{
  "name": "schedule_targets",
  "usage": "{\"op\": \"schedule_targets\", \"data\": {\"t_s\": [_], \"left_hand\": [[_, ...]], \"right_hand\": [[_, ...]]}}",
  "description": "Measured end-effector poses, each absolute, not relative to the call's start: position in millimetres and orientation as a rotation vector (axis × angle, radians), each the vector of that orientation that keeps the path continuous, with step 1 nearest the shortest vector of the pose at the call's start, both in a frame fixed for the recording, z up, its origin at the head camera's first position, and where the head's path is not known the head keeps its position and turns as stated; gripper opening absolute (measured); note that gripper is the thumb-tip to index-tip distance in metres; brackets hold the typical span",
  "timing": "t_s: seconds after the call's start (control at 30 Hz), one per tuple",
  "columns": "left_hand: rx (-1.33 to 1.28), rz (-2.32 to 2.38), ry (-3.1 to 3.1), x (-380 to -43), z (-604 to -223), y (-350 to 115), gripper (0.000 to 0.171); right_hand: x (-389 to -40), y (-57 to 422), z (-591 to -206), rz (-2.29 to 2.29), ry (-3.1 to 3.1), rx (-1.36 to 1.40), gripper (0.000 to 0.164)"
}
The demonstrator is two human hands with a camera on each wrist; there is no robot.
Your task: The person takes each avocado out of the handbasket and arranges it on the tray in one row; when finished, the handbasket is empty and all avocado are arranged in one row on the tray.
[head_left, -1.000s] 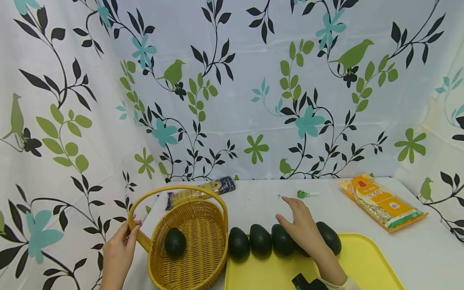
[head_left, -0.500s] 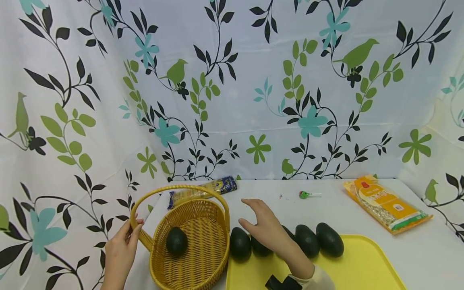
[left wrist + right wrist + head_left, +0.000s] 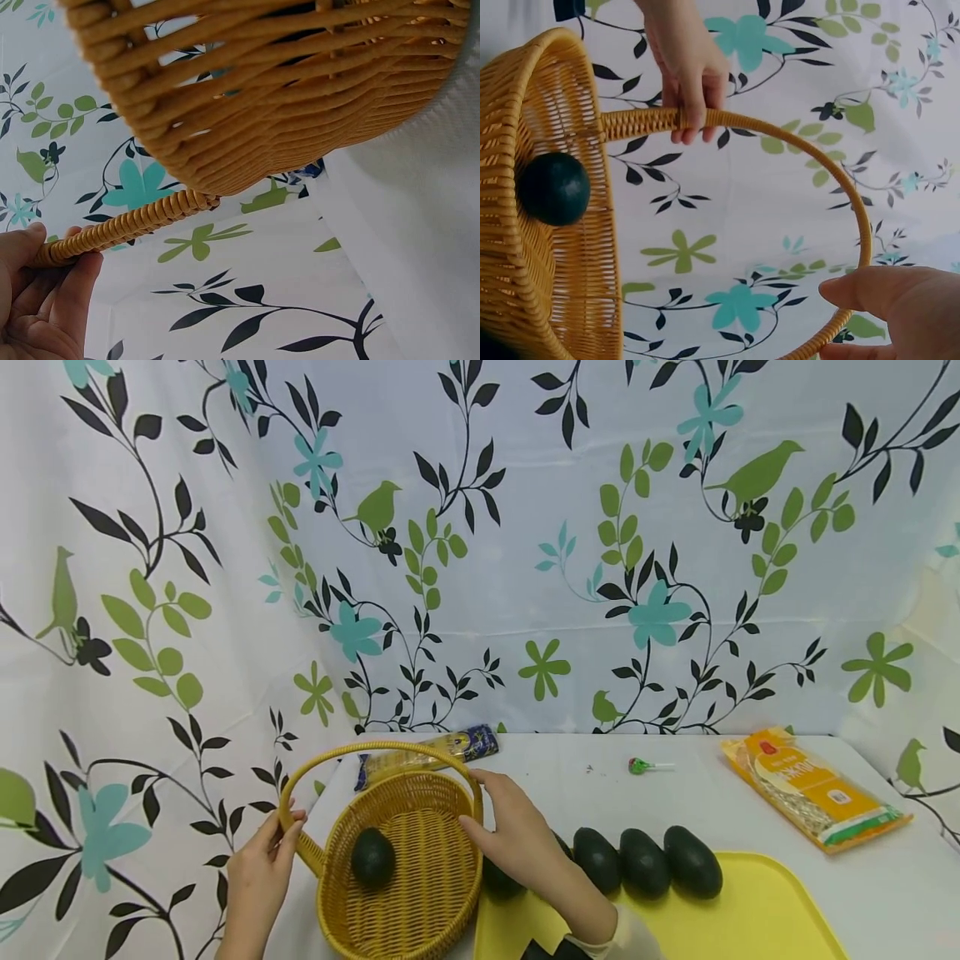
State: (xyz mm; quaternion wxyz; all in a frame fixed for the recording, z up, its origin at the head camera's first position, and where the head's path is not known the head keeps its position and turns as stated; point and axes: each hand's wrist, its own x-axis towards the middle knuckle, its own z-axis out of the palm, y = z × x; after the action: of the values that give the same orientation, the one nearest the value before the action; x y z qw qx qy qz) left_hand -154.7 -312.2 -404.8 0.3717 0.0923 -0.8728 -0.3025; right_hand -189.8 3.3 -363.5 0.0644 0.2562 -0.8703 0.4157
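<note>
A yellow wicker basket [image 3: 427,885] stands tilted on the table and holds one dark green avocado [image 3: 372,858]. My left hand [image 3: 258,881] pinches the left side of its arched handle [image 3: 375,746] between thumb and fingers, which the left wrist view also shows. On the handle's right side is my right hand [image 3: 521,839], its thumb and fingers spread around the wicker. A gap shows between that thumb and the fingers in the right wrist view. Several avocados [image 3: 645,862] lie in a row on a yellow tray [image 3: 720,927]; my right forearm partly hides the nearer ones.
Behind the basket lies a pasta packet [image 3: 480,742]. A lollipop [image 3: 641,766] and an orange bag of grain [image 3: 813,789] lie farther right on the white table [image 3: 555,785]. A patterned curtain [image 3: 525,568] hangs behind.
My right hand has moved left from above the avocados to the right side of the basket handle. My left hand keeps its hold on the handle, and the head view has shifted slightly.
</note>
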Motion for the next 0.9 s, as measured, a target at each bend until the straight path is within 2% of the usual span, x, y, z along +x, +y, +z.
{"op": "schedule_targets", "data": {"t_s": [0.23, 0.47, 0.9], "left_hand": [[0.231, -0.754, -2.241, -155, -403, -311, 0.023], [0.218, -0.748, -2.228, -156, -404, -313, 0.021], [0.171, -0.762, -2.221, -154, -405, -315, 0.02]], "right_hand": [[-176, -6, -356, 1.224, -2.57, 0.797, 0.053], [-168, -25, -351, 1.184, -2.604, 0.937, 0.053], [-204, -95, -359, 1.282, -2.728, 1.039, 0.053]]}}
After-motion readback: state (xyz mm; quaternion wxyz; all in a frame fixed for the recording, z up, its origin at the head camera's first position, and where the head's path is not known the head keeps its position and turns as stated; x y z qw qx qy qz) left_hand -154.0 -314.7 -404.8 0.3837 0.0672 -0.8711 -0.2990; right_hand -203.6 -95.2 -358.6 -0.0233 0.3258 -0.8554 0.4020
